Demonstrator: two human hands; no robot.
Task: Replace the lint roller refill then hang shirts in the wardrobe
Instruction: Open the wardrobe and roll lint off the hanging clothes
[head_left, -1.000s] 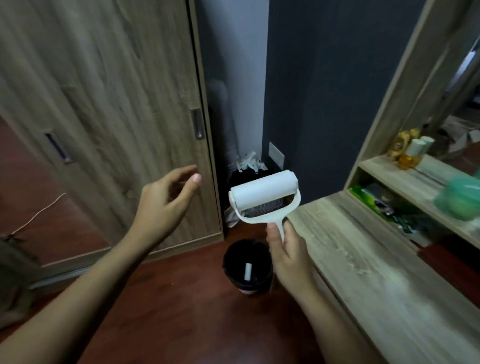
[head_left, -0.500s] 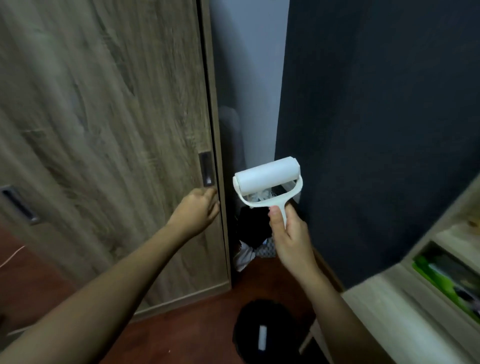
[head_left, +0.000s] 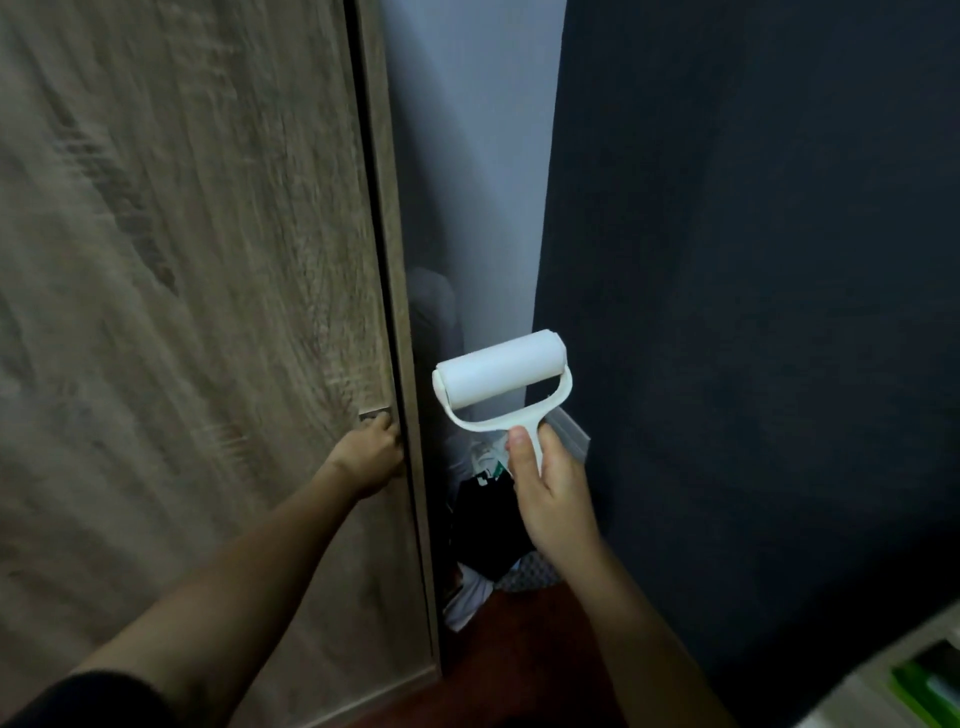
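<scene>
though dim, clean white lint roller (head_left: 501, 379), upright in right hand (head_left: 553, 488)

The dark red floor (head_left: 524, 670) has a messy pile of clothes (head_left: 493, 540) lying on it, in the gap beside the wardrobe door (head_left: 182, 312).
</scene>
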